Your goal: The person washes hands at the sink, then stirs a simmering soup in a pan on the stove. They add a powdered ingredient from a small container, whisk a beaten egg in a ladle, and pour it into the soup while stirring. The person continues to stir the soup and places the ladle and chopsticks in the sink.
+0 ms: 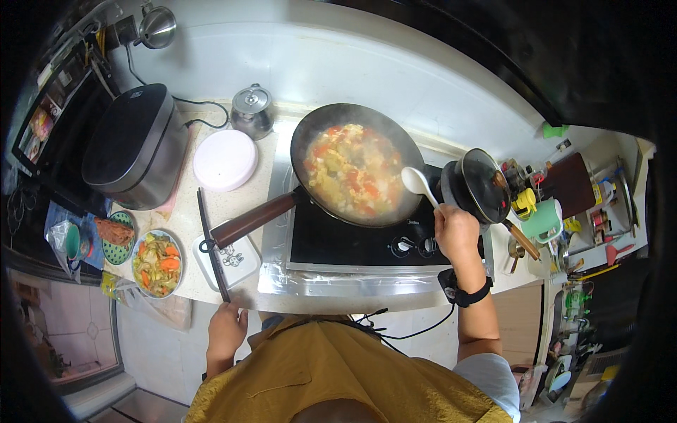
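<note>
My right hand [458, 232] grips a white spoon [417, 182], its bowl over the right rim of a dark wok [344, 112]. Steam rises from the tomato and egg dish [354, 169] in the wok, which looks soupy. At the counter's front edge, my left hand [228, 328] has its fingers at the lower end of long dark chopsticks [214, 259]. They pass by the hanging loop of the wok's wooden handle [256, 218], over a white tray [246, 267] with a printed pattern.
The wok sits on a black gas stove [338, 246], beside a glass-lidded pan [484, 185]. Left are a rice cooker [132, 148], a pale pink round lid [226, 160], a metal pot [253, 113], a plate of cooked vegetables [157, 264] and a dotted dish [116, 254] with meat.
</note>
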`<action>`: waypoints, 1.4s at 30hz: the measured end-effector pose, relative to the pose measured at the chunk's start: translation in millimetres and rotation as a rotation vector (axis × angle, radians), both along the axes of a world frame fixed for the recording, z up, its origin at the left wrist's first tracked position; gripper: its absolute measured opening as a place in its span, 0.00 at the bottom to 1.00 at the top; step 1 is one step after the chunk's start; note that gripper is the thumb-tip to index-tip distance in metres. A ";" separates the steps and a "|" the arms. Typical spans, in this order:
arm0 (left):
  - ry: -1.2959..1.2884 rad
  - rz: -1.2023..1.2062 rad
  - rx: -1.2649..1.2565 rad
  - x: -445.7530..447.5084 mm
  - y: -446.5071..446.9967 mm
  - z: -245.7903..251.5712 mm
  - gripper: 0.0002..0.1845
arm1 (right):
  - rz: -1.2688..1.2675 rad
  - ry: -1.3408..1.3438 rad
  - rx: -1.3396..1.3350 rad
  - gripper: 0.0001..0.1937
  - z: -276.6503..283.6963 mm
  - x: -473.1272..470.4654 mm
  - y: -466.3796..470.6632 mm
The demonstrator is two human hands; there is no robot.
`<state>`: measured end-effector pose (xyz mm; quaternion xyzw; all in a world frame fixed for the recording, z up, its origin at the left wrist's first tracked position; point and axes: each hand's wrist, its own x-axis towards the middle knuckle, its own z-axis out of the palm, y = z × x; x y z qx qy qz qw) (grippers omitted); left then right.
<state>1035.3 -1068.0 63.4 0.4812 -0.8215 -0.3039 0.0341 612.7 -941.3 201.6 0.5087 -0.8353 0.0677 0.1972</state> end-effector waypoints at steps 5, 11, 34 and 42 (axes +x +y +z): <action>0.020 0.006 0.011 -1.0 2.0 0.1 0.13 | -0.036 -0.285 0.051 0.08 -0.8 18.2 -6.1; -0.003 -0.006 0.013 3.1 5.9 -3.2 0.16 | -0.007 -0.581 -0.059 0.06 13.0 34.2 -8.5; -0.029 0.052 0.019 5.1 15.2 0.7 0.18 | 0.108 -0.166 -0.001 0.05 -45.1 -60.9 -74.6; -0.030 0.027 0.040 3.4 9.9 -4.2 0.16 | 0.216 -0.646 -0.015 0.07 -12.5 -28.2 -54.1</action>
